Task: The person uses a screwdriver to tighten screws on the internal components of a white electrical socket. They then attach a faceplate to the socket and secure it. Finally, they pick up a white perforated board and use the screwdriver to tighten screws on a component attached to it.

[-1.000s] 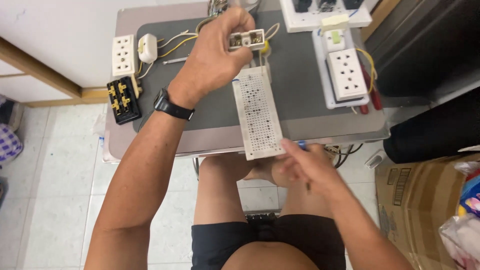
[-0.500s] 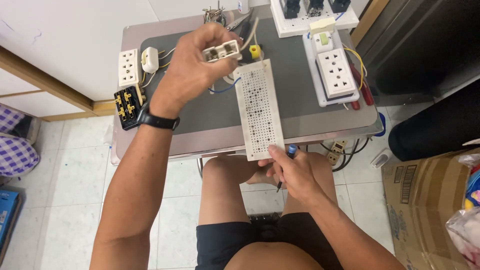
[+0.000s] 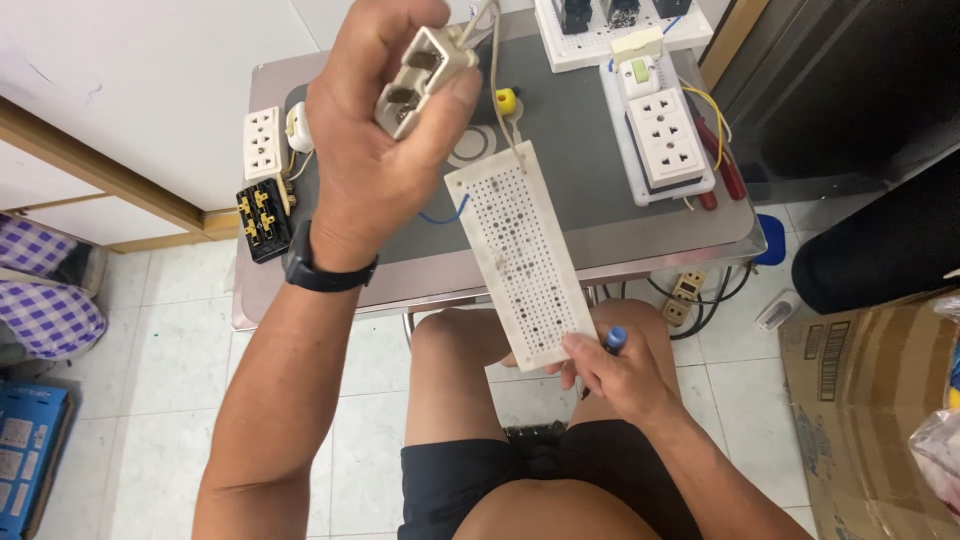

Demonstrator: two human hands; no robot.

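Observation:
My left hand (image 3: 375, 150) is raised above the table and grips a beige socket block (image 3: 422, 75) with wires trailing from it toward the table's far side. My right hand (image 3: 615, 375), low over my knees, pinches the near end of a long white perforated board (image 3: 520, 255) and also holds a tool with a blue handle (image 3: 614, 338). The board slopes from my lap up to the table's front edge. A black watch sits on my left wrist.
A small metal table (image 3: 720, 235) with a grey mat carries a white socket plate (image 3: 672, 135) at right, a white triple socket (image 3: 262, 142) and a black terminal part (image 3: 262, 220) at left. A cardboard box (image 3: 860, 400) stands right on the tiled floor.
My left hand has lifted the socket block higher and closer to the camera. The right hand and the board's near end have moved slightly right and down.

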